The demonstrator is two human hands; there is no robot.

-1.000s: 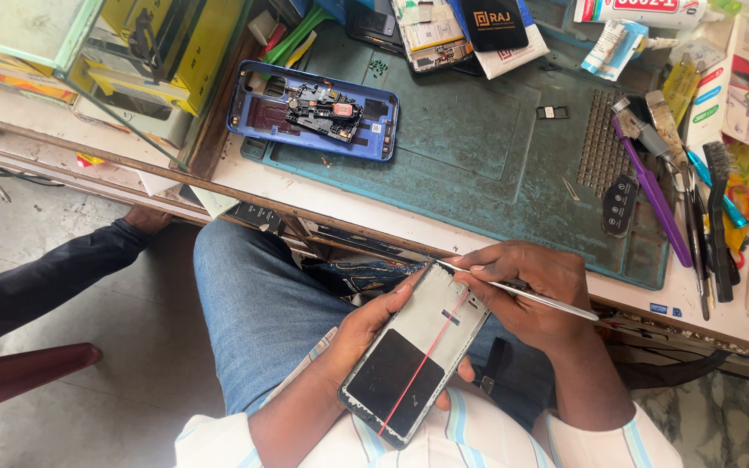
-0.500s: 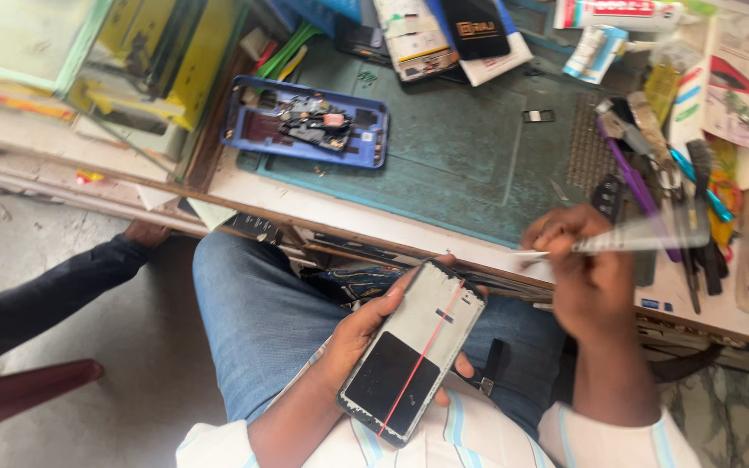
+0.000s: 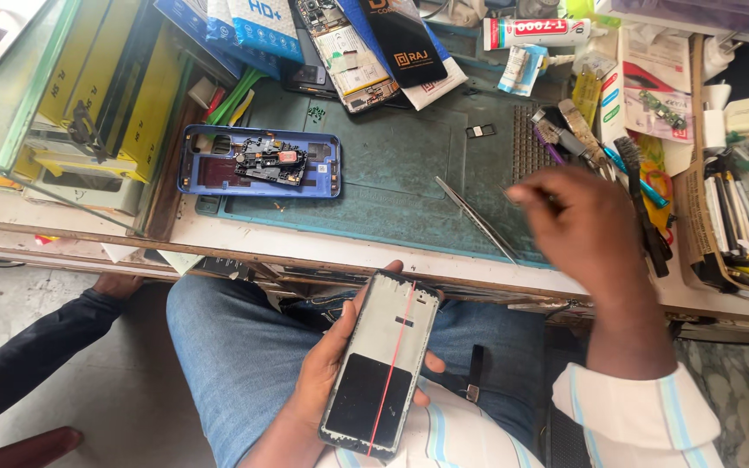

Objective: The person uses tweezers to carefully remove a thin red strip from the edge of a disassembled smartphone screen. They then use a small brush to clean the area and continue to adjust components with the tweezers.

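Over the lap, the left hand (image 3: 327,381) is cradling an opened phone (image 3: 381,374) from below, thumb curling over its near edge and fingers (image 3: 420,394) wrapping round the far edge, so the grip is closed on it. The phone is lying face-down with its back removed, showing a pale frame, a black patch at the lower half and a thin red line running along its length. It is tilting slightly toward the bench.

The right hand (image 3: 584,224) is hovering above the bench, wrist bent, blurred; its fingers (image 3: 526,196) are bunching loosely to the left, and whether they are pinching anything I cannot tell. Just beside those fingertips, a pair of tweezers (image 3: 477,218) is lying slantwise on the green mat (image 3: 392,165), apparently free of the hand.

The mat is covering a worn wooden bench (image 3: 218,243) crowded with clutter. Well to the left of the fingers, a blue phone shell (image 3: 257,161) is sitting open like a shallow tray, holding a dark circuit board (image 3: 269,162). Beyond the knuckles, brushes and tools (image 3: 635,182) are lying in a heap, and a cardboard box (image 3: 739,217) to the right is holding pens and sticks. A glue tube (image 3: 537,33) is resting at the far edge. Another person's dark sleeve (image 3: 36,355) is reaching in at lower left.
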